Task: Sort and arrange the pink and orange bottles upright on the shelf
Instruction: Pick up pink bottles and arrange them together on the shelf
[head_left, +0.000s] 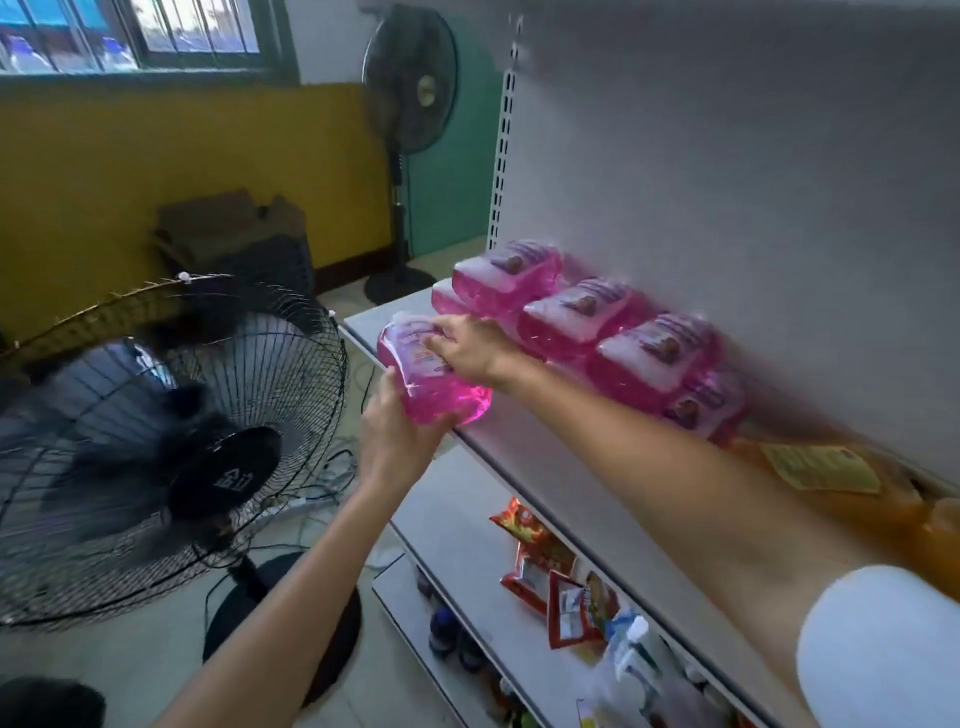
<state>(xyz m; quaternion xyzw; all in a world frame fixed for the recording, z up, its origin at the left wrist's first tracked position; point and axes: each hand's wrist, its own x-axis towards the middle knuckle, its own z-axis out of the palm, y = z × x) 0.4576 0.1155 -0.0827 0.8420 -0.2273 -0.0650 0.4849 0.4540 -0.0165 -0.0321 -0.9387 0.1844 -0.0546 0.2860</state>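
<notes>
Pink bottle (434, 371), tilted at the shelf's (524, 447) near-left edge, was clasped by our left hand (397, 434) and right hand (470, 348); remaining pink bottles (571, 314) and orange bottles (841, 483) lay flat, unsorted.

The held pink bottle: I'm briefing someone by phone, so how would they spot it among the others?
Start at the top grey shelf with pink bottles stacked on their sides against its back panel. Move to the front edge at the far end. There the held pink bottle is the only one gripped, left hand beneath and right hand on top, apart from the stack.
</notes>
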